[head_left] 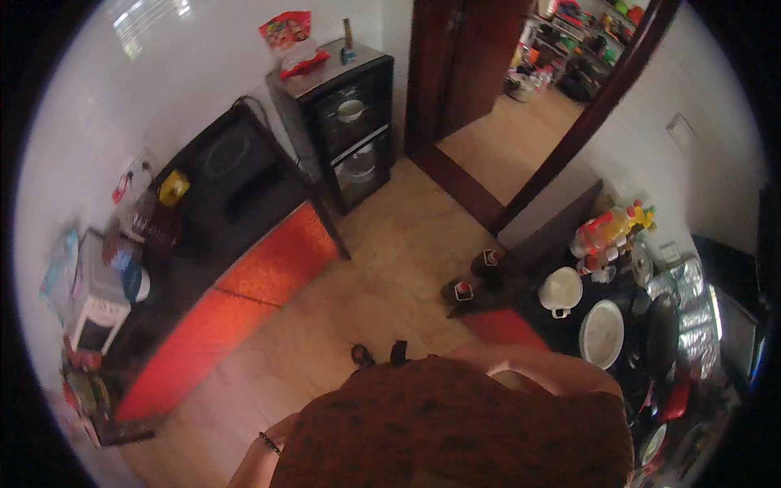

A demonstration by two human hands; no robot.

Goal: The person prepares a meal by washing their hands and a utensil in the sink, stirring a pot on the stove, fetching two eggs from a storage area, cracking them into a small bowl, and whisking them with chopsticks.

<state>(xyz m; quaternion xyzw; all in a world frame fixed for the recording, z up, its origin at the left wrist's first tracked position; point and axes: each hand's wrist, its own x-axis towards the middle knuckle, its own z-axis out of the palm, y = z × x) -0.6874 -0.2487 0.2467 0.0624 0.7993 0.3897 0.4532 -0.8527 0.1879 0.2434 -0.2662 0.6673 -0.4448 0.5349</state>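
Observation:
My right arm bends across the front of my brown patterned top, and my right hand [476, 355] lies at its edge with the fingers hidden. At the lower left my left hand [285, 426], with a dark bracelet [269, 442] at its wrist, is mostly covered by the top. Whether either hand holds anything cannot be seen. Nearest to my right arm, on the dark counter, are a white bowl [602, 334] and a white pot with a handle [561, 289].
Oil bottles [602, 232], a dark pan [662, 335] and foil sheeting [687, 305] crowd the right counter. Two dark containers [462, 291] stand near its end. Left are a red-fronted counter [244, 276], a white appliance [102, 301] and a glass-fronted cabinet [350, 114]. A doorway [488, 146] opens ahead.

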